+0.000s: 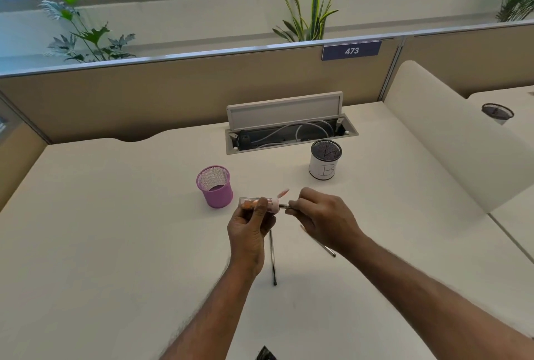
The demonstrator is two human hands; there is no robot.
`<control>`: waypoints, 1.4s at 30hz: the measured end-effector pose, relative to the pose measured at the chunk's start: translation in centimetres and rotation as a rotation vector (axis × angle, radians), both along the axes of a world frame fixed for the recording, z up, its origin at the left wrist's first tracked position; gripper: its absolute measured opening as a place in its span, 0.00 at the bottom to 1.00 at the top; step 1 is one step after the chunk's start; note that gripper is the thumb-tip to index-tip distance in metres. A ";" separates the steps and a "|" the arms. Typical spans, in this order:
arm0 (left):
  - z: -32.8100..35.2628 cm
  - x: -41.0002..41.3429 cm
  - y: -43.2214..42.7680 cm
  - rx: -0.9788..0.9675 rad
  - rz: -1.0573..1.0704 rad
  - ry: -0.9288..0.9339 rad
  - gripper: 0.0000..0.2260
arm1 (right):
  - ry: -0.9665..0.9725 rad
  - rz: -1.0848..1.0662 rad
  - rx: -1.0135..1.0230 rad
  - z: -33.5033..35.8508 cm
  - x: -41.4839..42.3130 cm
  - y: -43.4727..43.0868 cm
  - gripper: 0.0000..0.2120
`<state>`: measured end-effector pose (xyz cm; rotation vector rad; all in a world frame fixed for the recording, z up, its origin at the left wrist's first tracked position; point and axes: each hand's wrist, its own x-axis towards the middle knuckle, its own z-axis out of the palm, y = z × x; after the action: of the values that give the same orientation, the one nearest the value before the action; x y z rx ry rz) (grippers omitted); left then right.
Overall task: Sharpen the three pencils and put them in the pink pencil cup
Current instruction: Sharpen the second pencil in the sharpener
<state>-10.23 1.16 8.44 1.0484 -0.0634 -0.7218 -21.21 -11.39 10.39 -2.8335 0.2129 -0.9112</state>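
Left hand (250,225) grips sharpener (264,204); right hand (323,212) pinches pencil (284,206) in it, beside pink cup (215,186).

Place: open-plan office
Evidence: white desk (115,229), beige partition (173,91) with number plate (351,50), far cable tray (289,134), mesh pen cup (325,163)

Open desk (101,244) left of the pink pencil cup (215,186); white cup (323,163) behind right.
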 end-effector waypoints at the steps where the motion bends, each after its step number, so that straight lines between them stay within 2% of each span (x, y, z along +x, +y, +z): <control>1: -0.1 0.0 0.0 0.001 -0.003 0.001 0.10 | 0.015 0.015 0.037 -0.1 0.0 -0.1 0.08; 6: -0.7 0.1 0.2 -0.031 -0.053 0.000 0.03 | 0.122 0.047 0.348 0.3 0.2 -0.8 0.09; 13: -0.7 0.0 0.7 -0.055 -0.113 -0.037 0.06 | 0.439 0.059 0.954 2.5 0.6 -2.2 0.06; 18: -0.7 0.1 0.8 -0.078 -0.170 -0.062 0.12 | 0.560 0.093 1.198 3.3 0.2 -2.8 0.08; 22: -0.5 0.0 0.8 -0.085 -0.192 -0.081 0.13 | 0.612 0.098 1.351 3.1 -0.1 -3.1 0.07; 25: -0.3 -0.1 0.6 -0.070 -0.163 -0.093 0.13 | 0.583 0.105 1.306 3.0 -0.1 -3.0 0.06; 30: -0.3 -0.3 0.3 -0.001 -0.073 -0.090 0.10 | 0.401 0.014 0.985 1.9 -0.2 -1.9 0.09; 31: -0.3 -0.3 0.3 0.014 -0.067 -0.095 0.09 | 0.324 0.006 0.855 1.5 -0.3 -1.6 0.07; 34: -0.2 -0.5 0.3 0.021 -0.055 -0.094 0.09 | 0.097 -0.011 0.292 -0.2 -0.6 -1.0 0.05; 35: -0.2 -0.6 0.2 0.017 -0.051 -0.080 0.09 | 0.046 -0.019 0.182 -0.7 -0.7 -0.9 0.06; 37: -0.2 -0.6 0.1 0.017 -0.044 -0.059 0.11 | -0.020 -0.006 0.121 -1.3 -0.8 -0.6 0.06; 42: -0.3 -0.6 0.2 -0.001 -0.028 -0.062 0.10 | 0.035 0.017 0.283 -0.9 -0.6 -0.5 0.08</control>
<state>-10.87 1.39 8.17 1.0705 -0.1319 -0.7148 -21.78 -11.85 9.53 -2.5865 0.2969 -0.7615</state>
